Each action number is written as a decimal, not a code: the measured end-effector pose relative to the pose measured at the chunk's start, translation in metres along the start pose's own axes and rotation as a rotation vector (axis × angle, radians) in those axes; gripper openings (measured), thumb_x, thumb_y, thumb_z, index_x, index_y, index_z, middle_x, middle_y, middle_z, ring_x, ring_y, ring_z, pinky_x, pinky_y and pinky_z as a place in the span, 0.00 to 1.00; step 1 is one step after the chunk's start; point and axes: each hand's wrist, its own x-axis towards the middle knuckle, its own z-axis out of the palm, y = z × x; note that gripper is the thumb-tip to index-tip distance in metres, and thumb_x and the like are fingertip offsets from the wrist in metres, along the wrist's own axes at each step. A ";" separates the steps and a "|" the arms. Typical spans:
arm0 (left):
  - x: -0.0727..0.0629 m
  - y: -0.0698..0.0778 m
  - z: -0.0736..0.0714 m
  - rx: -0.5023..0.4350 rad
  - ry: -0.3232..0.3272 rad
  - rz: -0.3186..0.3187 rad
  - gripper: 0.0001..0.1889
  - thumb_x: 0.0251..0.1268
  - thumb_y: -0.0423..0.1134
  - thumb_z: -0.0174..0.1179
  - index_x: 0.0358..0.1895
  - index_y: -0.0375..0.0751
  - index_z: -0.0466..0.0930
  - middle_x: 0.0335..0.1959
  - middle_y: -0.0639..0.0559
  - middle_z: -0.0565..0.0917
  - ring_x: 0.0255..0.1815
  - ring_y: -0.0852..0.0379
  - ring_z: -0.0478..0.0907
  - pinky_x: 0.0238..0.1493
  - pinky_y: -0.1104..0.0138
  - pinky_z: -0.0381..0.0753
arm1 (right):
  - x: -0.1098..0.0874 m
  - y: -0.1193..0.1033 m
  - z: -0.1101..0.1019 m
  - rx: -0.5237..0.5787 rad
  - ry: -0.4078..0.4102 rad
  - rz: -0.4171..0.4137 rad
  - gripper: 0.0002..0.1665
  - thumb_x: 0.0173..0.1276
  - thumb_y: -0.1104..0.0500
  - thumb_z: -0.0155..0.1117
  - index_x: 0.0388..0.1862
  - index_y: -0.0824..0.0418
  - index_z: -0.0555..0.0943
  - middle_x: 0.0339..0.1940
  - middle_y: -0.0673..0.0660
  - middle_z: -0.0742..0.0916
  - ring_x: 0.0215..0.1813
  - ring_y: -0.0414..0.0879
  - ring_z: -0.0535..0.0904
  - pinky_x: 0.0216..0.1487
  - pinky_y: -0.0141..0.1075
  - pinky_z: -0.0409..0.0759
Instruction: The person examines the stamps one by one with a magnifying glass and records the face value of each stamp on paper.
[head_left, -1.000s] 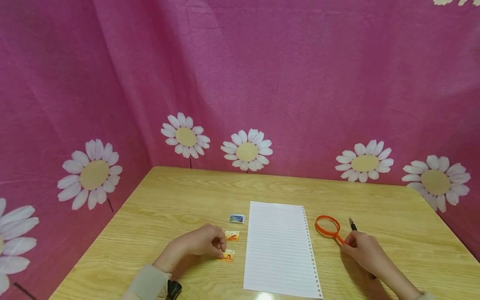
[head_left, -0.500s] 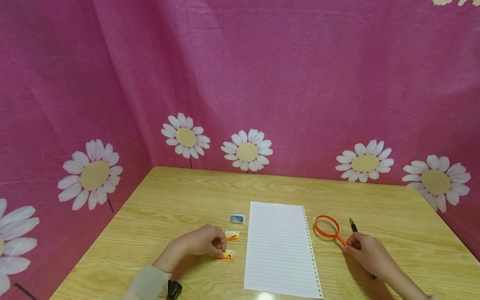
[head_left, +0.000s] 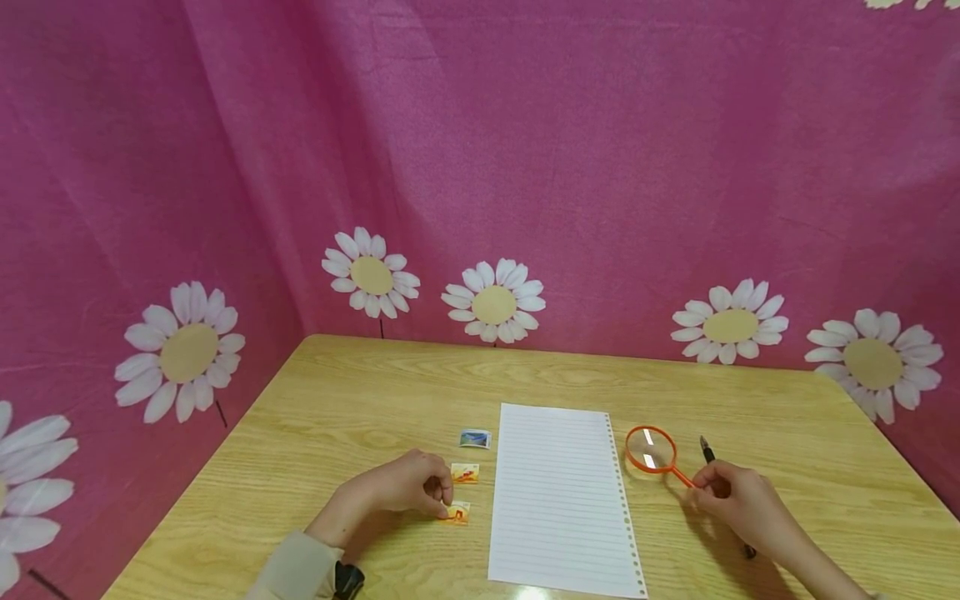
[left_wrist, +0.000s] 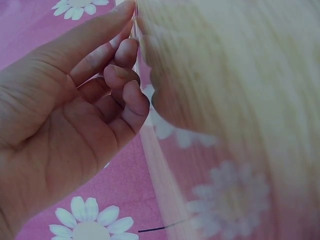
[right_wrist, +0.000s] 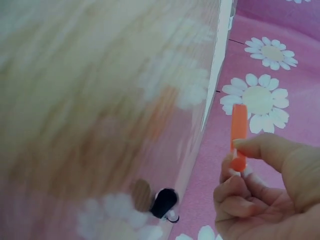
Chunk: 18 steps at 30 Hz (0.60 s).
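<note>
My right hand (head_left: 738,498) pinches the orange handle of a magnifying glass (head_left: 684,477) between thumb and fingers. Its round lens points away to the left and carries bright reflections. In the right wrist view the end of the orange handle (right_wrist: 239,131) shows at the fingertips. My left hand (head_left: 408,485), fingers curled, pinches the left edge of a small yellow-and-red postage stamp (head_left: 459,514) at the table. Above it lie another yellow-and-red stamp (head_left: 467,472) and a blue stamp (head_left: 475,438), in a column. The left wrist view shows the left hand (left_wrist: 75,115) but no stamp.
A lined sheet of paper (head_left: 562,500) with punched holes lies mid-table, between the stamps and the magnifying glass. A black fountain pen (head_left: 707,452) lies partly hidden behind the right hand. Pink flowered cloth (head_left: 600,183) rises behind the wooden table (head_left: 375,375).
The magnifying glass has tilted so its lens faces the head camera more, and its ring has shifted slightly left and up. The left hand stays at the lower stamp.
</note>
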 end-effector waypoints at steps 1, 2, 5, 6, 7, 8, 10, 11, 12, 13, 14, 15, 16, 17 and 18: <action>0.000 0.000 0.000 0.002 0.000 0.001 0.04 0.59 0.35 0.69 0.30 0.43 0.82 0.28 0.57 0.76 0.26 0.70 0.65 0.31 0.76 0.68 | 0.000 0.000 0.000 0.018 -0.005 -0.003 0.06 0.64 0.61 0.68 0.35 0.63 0.81 0.25 0.50 0.81 0.25 0.31 0.69 0.27 0.29 0.70; 0.000 0.000 0.000 0.002 -0.001 0.001 0.04 0.58 0.35 0.69 0.30 0.43 0.82 0.28 0.57 0.76 0.26 0.70 0.65 0.31 0.76 0.68 | -0.001 0.000 0.000 0.038 -0.010 -0.005 0.06 0.64 0.61 0.68 0.36 0.63 0.81 0.24 0.50 0.82 0.25 0.31 0.69 0.27 0.29 0.70; 0.000 -0.001 0.000 -0.002 -0.005 0.000 0.04 0.58 0.35 0.69 0.30 0.43 0.82 0.28 0.57 0.76 0.26 0.70 0.65 0.32 0.76 0.68 | -0.001 0.001 0.001 0.072 -0.014 -0.024 0.06 0.64 0.61 0.67 0.35 0.63 0.81 0.23 0.49 0.81 0.24 0.31 0.69 0.26 0.29 0.70; 0.000 -0.001 0.000 -0.004 -0.006 -0.001 0.04 0.58 0.35 0.69 0.31 0.43 0.82 0.28 0.57 0.76 0.26 0.70 0.66 0.32 0.76 0.68 | -0.001 0.001 0.001 0.076 -0.011 -0.031 0.06 0.64 0.61 0.67 0.35 0.63 0.81 0.23 0.48 0.81 0.24 0.31 0.69 0.25 0.29 0.70; 0.000 -0.001 0.000 -0.007 -0.006 -0.002 0.04 0.58 0.35 0.69 0.31 0.42 0.82 0.28 0.57 0.76 0.26 0.70 0.66 0.32 0.76 0.68 | -0.001 0.002 0.001 0.077 -0.007 -0.040 0.06 0.64 0.61 0.68 0.35 0.63 0.81 0.23 0.47 0.80 0.24 0.31 0.68 0.25 0.29 0.70; 0.000 -0.001 -0.001 -0.010 -0.007 -0.002 0.04 0.58 0.35 0.69 0.31 0.42 0.82 0.28 0.57 0.76 0.26 0.70 0.66 0.32 0.76 0.68 | 0.000 0.002 0.001 0.077 -0.003 -0.049 0.05 0.64 0.61 0.68 0.34 0.62 0.81 0.22 0.47 0.80 0.23 0.31 0.68 0.24 0.29 0.69; 0.000 -0.002 0.000 -0.016 -0.009 0.002 0.04 0.58 0.35 0.69 0.31 0.42 0.82 0.28 0.56 0.76 0.26 0.70 0.66 0.32 0.76 0.68 | 0.000 0.003 0.002 0.076 0.003 -0.068 0.04 0.63 0.62 0.68 0.33 0.62 0.81 0.21 0.45 0.79 0.23 0.31 0.67 0.23 0.29 0.69; 0.000 -0.002 0.000 -0.019 -0.009 0.004 0.04 0.58 0.35 0.69 0.31 0.42 0.82 0.28 0.56 0.76 0.26 0.70 0.66 0.32 0.76 0.68 | 0.001 0.004 0.002 0.073 0.006 -0.076 0.04 0.63 0.62 0.68 0.33 0.61 0.81 0.21 0.45 0.79 0.23 0.31 0.67 0.23 0.29 0.68; 0.000 -0.002 0.000 -0.021 -0.010 0.006 0.04 0.58 0.35 0.69 0.31 0.42 0.82 0.28 0.55 0.77 0.26 0.70 0.66 0.31 0.76 0.68 | 0.001 0.005 0.003 0.073 0.007 -0.085 0.04 0.63 0.62 0.68 0.33 0.61 0.81 0.21 0.44 0.79 0.23 0.31 0.66 0.23 0.29 0.68; 0.000 -0.002 0.000 -0.023 -0.011 0.008 0.04 0.58 0.35 0.69 0.31 0.42 0.82 0.28 0.55 0.77 0.26 0.70 0.66 0.32 0.76 0.68 | 0.001 0.005 0.003 0.071 0.009 -0.093 0.04 0.62 0.63 0.68 0.33 0.61 0.81 0.21 0.44 0.78 0.23 0.30 0.66 0.23 0.29 0.68; 0.000 -0.002 0.000 -0.024 -0.011 0.010 0.04 0.58 0.35 0.69 0.31 0.42 0.82 0.28 0.55 0.77 0.26 0.70 0.66 0.32 0.76 0.68 | 0.001 0.006 0.003 0.072 0.009 -0.100 0.04 0.62 0.63 0.68 0.33 0.61 0.81 0.21 0.44 0.78 0.23 0.30 0.66 0.23 0.29 0.68; 0.000 -0.003 0.000 -0.025 -0.012 0.011 0.04 0.58 0.35 0.69 0.31 0.42 0.82 0.28 0.55 0.77 0.26 0.70 0.66 0.32 0.76 0.68 | 0.002 0.006 0.004 0.075 0.012 -0.107 0.03 0.62 0.63 0.68 0.33 0.61 0.81 0.21 0.43 0.78 0.23 0.30 0.66 0.23 0.29 0.68; 0.000 -0.003 0.000 -0.026 -0.013 0.010 0.04 0.58 0.35 0.69 0.31 0.42 0.82 0.28 0.55 0.77 0.26 0.70 0.66 0.32 0.76 0.68 | 0.002 0.007 0.005 0.074 0.017 -0.118 0.03 0.62 0.63 0.68 0.33 0.60 0.81 0.21 0.43 0.78 0.23 0.30 0.66 0.23 0.29 0.68; 0.001 -0.003 -0.001 -0.024 -0.012 0.010 0.04 0.58 0.36 0.69 0.31 0.42 0.82 0.28 0.55 0.77 0.26 0.70 0.66 0.32 0.76 0.68 | 0.002 0.007 0.005 0.075 0.024 -0.129 0.03 0.62 0.63 0.69 0.32 0.60 0.81 0.21 0.42 0.78 0.23 0.30 0.66 0.23 0.29 0.68; 0.001 -0.003 -0.001 -0.022 -0.013 0.011 0.04 0.58 0.36 0.69 0.31 0.42 0.82 0.28 0.56 0.77 0.26 0.70 0.66 0.32 0.76 0.68 | 0.002 0.007 0.006 0.078 0.031 -0.145 0.03 0.62 0.63 0.69 0.32 0.59 0.81 0.21 0.42 0.78 0.23 0.30 0.66 0.23 0.29 0.68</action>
